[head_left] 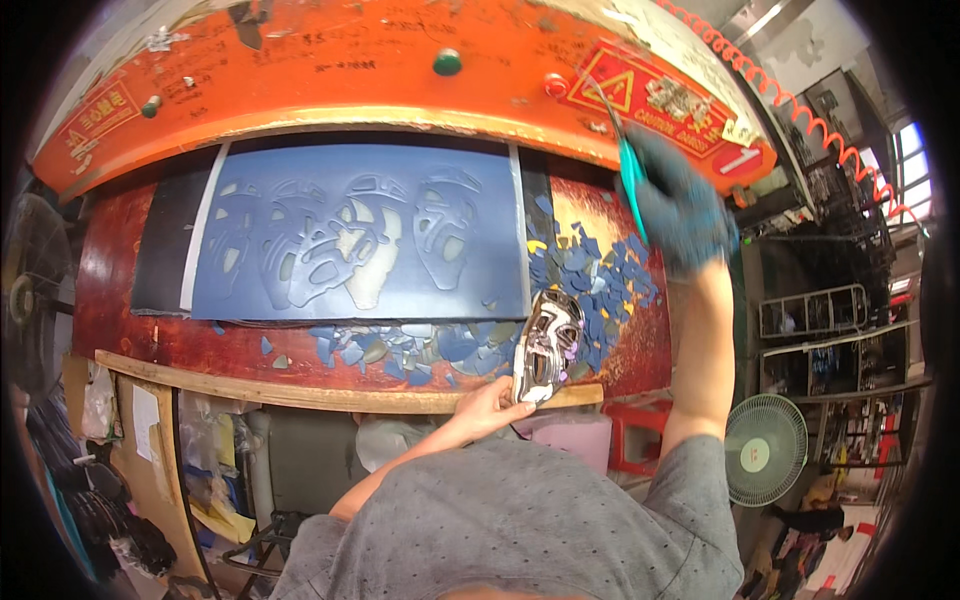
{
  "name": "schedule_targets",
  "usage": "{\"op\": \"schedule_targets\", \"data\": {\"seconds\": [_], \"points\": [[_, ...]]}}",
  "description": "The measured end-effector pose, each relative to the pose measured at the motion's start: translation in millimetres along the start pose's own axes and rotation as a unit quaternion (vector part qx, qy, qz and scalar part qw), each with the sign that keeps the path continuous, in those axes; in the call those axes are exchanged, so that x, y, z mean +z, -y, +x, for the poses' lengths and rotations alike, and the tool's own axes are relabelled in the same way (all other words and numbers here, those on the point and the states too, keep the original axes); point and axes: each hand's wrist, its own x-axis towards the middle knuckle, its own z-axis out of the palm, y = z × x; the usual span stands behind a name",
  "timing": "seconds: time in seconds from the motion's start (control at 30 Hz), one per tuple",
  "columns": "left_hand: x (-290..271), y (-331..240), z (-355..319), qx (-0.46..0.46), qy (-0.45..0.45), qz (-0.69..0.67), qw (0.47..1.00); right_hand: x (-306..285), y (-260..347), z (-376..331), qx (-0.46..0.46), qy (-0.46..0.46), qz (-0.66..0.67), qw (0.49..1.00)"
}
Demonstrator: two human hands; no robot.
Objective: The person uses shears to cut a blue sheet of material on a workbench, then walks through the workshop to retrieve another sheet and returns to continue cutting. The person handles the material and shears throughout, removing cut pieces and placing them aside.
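Observation:
My left hand [482, 412] is closed round the lower end of a shoe-upper-shaped metal cutting die [548, 345] at the table's near edge. The die stands over the right corner of a blue sheet [490, 285] and the scraps there. Several shoe-upper outlines are cut in the sheet, and a cut piece lies loose across the middle ones. My right hand [685, 210], in a dark glove and slightly blurred, is raised at the right end of the machine's orange beam. It grips a teal-handled tool [632, 185] with a thin metal shaft; its tip cannot be made out.
The orange press beam [360, 80], with a green button [447, 62] and a red button [556, 85], spans the far side. Blue scraps [590, 290] litter the red tabletop [110, 260]. A fan [765, 450] and a red stool [640, 440] stand at right; a coiled red hose [800, 115] hangs above.

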Motion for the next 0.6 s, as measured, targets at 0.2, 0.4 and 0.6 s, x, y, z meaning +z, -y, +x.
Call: {"op": "schedule_targets", "data": {"seconds": [0.2,0.4,0.6], "points": [[-4.2,-18.0,-8.8,0.055,0.047,-0.169,0.983,23.8,69.0,201.6,-0.098,-0.067,-0.262,0.958],[-14.5,-30.5,-3.9,-0.011,0.094,-0.234,0.968,-30.3,-2.9,146.6,-0.051,0.084,-0.098,0.99],[-14.8,-61.0,19.5,-0.075,0.125,-0.252,0.957,47.3,-135.6,-159.6,0.404,-0.197,0.443,0.776]]}}
